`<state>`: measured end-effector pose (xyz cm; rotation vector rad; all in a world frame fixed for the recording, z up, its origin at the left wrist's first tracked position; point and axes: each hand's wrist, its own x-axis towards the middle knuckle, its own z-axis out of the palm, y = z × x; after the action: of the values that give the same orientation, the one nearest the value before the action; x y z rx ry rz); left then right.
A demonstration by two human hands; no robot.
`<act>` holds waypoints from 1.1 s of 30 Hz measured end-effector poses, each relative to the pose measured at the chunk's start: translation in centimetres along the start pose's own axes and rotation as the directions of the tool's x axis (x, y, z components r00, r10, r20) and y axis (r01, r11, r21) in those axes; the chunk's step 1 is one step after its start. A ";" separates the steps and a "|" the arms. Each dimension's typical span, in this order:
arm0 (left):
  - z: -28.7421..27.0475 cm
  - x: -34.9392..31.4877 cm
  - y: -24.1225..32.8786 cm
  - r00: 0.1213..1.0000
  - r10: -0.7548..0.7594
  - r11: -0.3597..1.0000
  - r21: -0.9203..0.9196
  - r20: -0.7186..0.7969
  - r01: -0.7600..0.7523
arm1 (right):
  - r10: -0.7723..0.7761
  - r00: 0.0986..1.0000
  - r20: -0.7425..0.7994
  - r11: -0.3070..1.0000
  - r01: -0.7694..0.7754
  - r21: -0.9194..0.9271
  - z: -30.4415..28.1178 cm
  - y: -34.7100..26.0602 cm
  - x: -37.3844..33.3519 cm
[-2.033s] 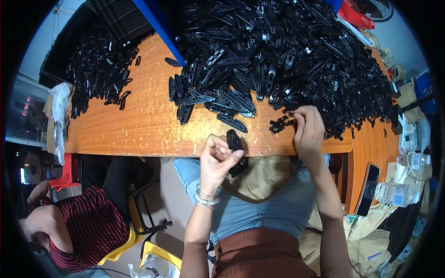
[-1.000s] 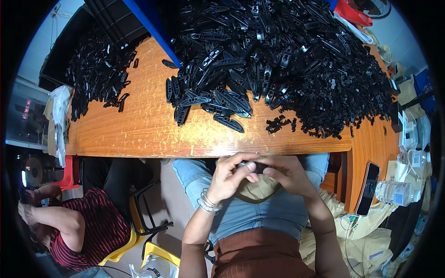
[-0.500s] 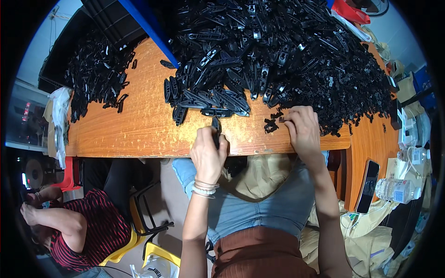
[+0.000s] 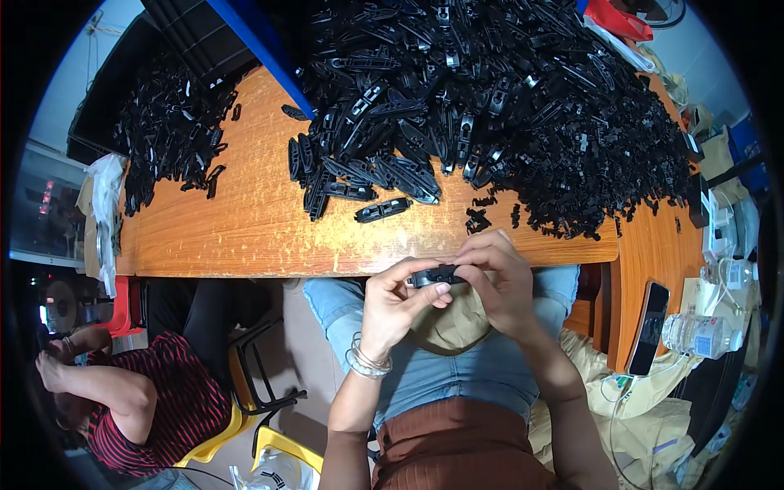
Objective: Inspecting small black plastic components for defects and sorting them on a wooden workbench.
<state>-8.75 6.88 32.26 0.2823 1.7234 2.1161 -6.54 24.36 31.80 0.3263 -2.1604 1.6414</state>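
Note:
Just past the table's near edge, over my lap, a slim black plastic part (image 4: 431, 276) is held between both hands. My left hand (image 4: 389, 304) pinches it with thumb and fingers at its left end and front. My right hand (image 4: 505, 287) has its fingertips closed at the right end; whether a smaller piece is under them is hidden. Ahead on the table lies a heap of long, oval black plastic parts (image 4: 400, 110), with one loose long part (image 4: 382, 210) at its near side. Small black clip-like pieces (image 4: 584, 163) form a pile to the right, several lying apart from it.
Another pile of black parts (image 4: 167, 139) spills from a dark bin at the far left. A blue panel edge (image 4: 265, 57) slants between the piles. At right are a phone (image 4: 648, 328) and a clear plastic bottle (image 4: 698, 335). Another person in a striped top (image 4: 175, 400) sits at left.
Both hands have drawn back from the tabletop and come together over my lap. The left brought along its long part; the right left the small pieces. Two long parts by the heap have shifted.

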 end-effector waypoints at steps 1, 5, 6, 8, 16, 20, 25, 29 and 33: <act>0.0 -0.1 0.2 1.000 -0.019 1.000 -0.012 0.004 0.019 | -0.022 0.999 -0.040 0.998 0.019 -0.054 0.0 0.0 0.0; 0.3 0.0 0.1 0.999 -0.038 0.995 -0.092 0.004 0.038 | -0.094 0.996 -0.013 0.977 0.089 -0.195 -0.4 -0.2 -0.1; 0.4 0.1 0.0 0.999 -0.032 0.995 -0.092 -0.003 0.032 | -0.110 0.993 0.031 0.976 0.114 -0.188 -0.6 -0.1 -0.2; 0.5 0.2 -0.3 0.999 -0.026 0.999 -0.021 -0.037 0.025 | -0.126 0.989 0.077 0.975 0.138 -0.177 -0.9 -0.1 -0.4; -0.3 0.0 -0.1 0.998 -0.066 0.991 0.116 0.000 0.065 | 0.452 0.833 0.318 0.745 -0.549 0.380 -0.5 1.5 -2.0; -2.1 1.6 -0.2 0.998 0.060 0.927 0.369 0.034 -0.069 | 0.421 0.777 0.468 0.776 -0.576 0.258 -2.3 1.7 -2.0; -4.0 5.3 0.0 0.781 0.622 0.308 0.933 -0.049 -0.187 | 0.017 0.995 0.097 0.955 0.012 -0.295 -3.7 3.1 1.6; -4.3 6.3 0.2 0.844 0.536 0.236 0.965 -0.033 -0.113 | -0.025 1.000 -0.001 0.794 0.020 -0.607 -3.7 5.4 4.6; -3.7 5.0 -0.5 0.795 0.606 0.296 0.922 0.020 -0.250 | -0.167 0.981 0.097 0.695 0.187 -0.694 -3.8 5.2 5.4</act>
<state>-14.59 5.78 30.51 0.8116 3.2352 1.2417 -12.89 29.76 30.61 0.3035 -2.4880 0.6105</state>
